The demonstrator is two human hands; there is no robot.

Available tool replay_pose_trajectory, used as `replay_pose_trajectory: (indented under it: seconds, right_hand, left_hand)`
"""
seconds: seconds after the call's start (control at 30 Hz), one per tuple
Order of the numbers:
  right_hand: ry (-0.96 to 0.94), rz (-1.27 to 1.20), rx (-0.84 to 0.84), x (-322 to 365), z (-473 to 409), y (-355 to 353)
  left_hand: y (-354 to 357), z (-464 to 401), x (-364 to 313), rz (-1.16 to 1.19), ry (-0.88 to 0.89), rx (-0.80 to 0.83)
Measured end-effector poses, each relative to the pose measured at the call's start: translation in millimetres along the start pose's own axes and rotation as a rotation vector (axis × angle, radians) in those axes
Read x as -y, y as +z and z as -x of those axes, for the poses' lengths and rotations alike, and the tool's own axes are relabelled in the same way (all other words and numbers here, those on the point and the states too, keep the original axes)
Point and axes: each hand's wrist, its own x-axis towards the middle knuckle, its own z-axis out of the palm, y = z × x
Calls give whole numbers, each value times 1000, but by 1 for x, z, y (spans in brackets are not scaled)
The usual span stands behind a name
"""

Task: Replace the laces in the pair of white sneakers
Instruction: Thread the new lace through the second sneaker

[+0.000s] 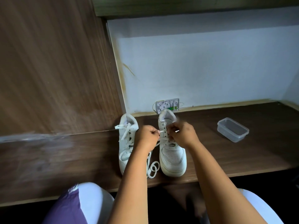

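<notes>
Her left hand [148,136] and right hand [182,135] each pinch an end of the lace [163,139] over the right sneaker [172,152], mid-desk near the front edge. I'd pull both ends even before the next eyelets. The other sneaker [126,143] stands just beside.

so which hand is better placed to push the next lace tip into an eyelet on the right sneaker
Probably the left hand: its lace tip points at the eyelet row of the right sneaker, while the right hand holds its tip pointing away.
</notes>
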Motion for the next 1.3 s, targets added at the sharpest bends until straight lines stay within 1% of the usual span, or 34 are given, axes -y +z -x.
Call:
replay_pose_trajectory:
  seconds: [0.07,0.17,0.27,0.43,0.73,0.87,0.93,1.0,1.1,1.23,1.3]
  right_hand:
    - [0,107,-10,-1,2,7]
    - [24,175,0,-1,3,10]
    - [116,68,37,-4,-1,8]
    - [172,-32,67,-8,-4,12]
    - [168,-110,61,-11,-4,13]
    - [163,-170,131,-12,-5,9]
    - [121,-96,158,-12,-5,4]
    - [27,66,158,-14,-4,1]
    - [-106,278,145,-10,-2,0]
    - [-149,492,138,-3,0,4]
    - [-204,489,123,-5,1,6]
  left_hand:
    - [11,3,3,-29,15,2]
    - [21,6,7,-173,64,-53]
    - [22,5,11,-311,107,-56]
    - [22,5,9,-437,190,-58]
    - [27,-1,11,-445,240,-47]
    - [30,-8,12,-481,294,-26]
    - [28,-9,12,-472,315,5]
    - [24,-10,15,-419,299,27]
    - [17,-13,13,-343,173,70]
    - [22,-25,-10,-345,121,-10]
    - [25,-30,-17,-353,109,-11]
